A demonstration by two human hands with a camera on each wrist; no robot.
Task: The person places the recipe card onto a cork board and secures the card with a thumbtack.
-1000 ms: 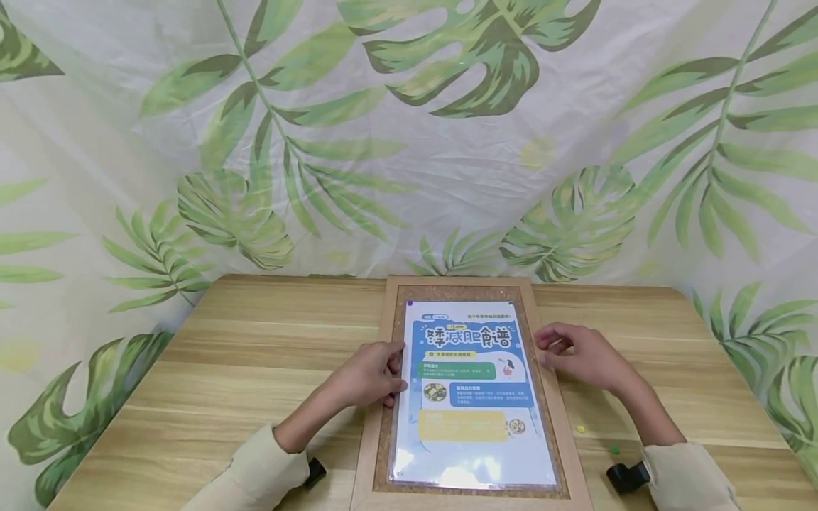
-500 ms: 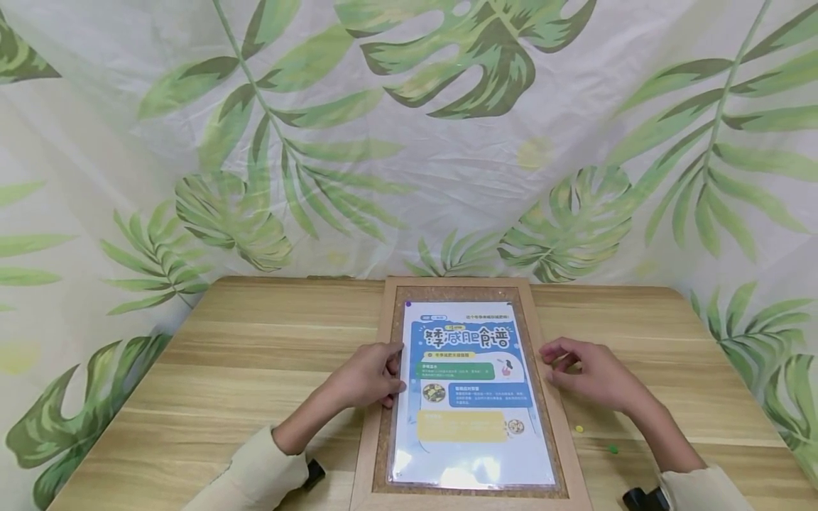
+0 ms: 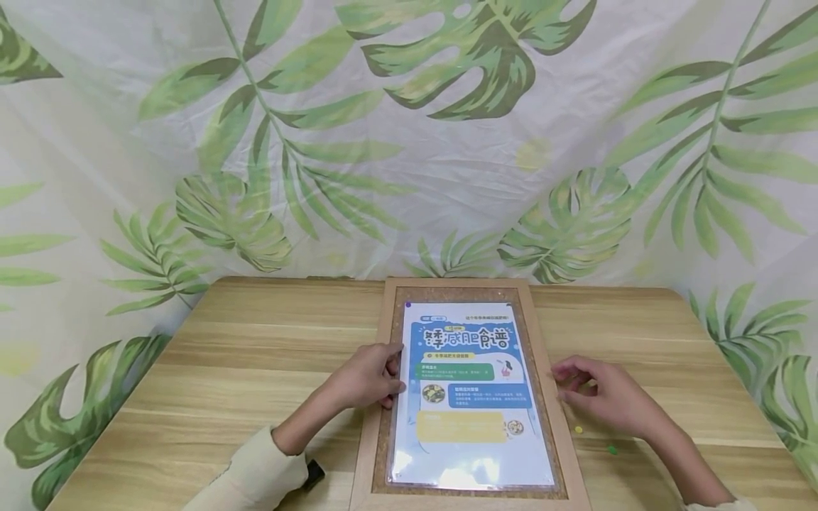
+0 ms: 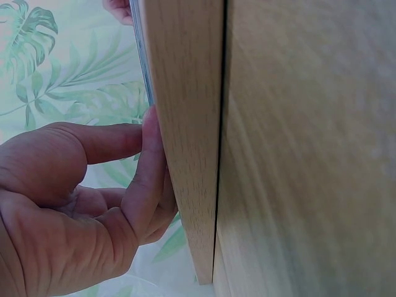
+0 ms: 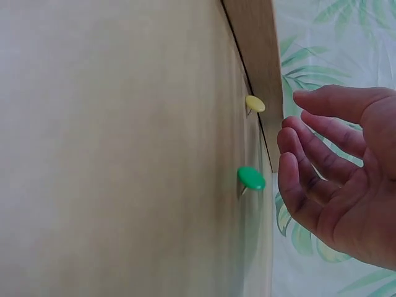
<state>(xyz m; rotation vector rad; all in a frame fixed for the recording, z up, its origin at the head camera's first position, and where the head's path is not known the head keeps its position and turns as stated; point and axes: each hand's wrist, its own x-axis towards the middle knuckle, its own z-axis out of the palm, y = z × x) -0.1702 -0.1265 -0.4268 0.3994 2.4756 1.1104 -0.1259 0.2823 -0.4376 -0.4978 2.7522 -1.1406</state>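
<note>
A blue and white laminated poster [image 3: 473, 461] lies on a wood-framed cork board [image 3: 562, 433]. At its top left corner is a purple pushpin [image 3: 408, 304]. My left hand [image 3: 371, 376] rests at the poster's left edge, thumb and forefinger spread apart in the head view, fingertips against the wooden frame [image 4: 185, 124] in the left wrist view. Relaxed and bent, the fingers of my right hand [image 3: 607, 394] hover at the board's right edge and hold nothing. Just below them on the tabletop lie a yellow thumbtack [image 5: 255, 104] and a green thumbtack [image 5: 251, 178].
The board sits on a wood-grain table [image 3: 268, 341] that reaches back to a leaf-print cloth [image 3: 447, 170] hanging behind. A black wrist device [image 3: 314, 474] shows under the left sleeve.
My right hand has drawn back from beside the poster's upper right, toward me and to the right, nearer the two thumbtacks. The left hand stays in place.
</note>
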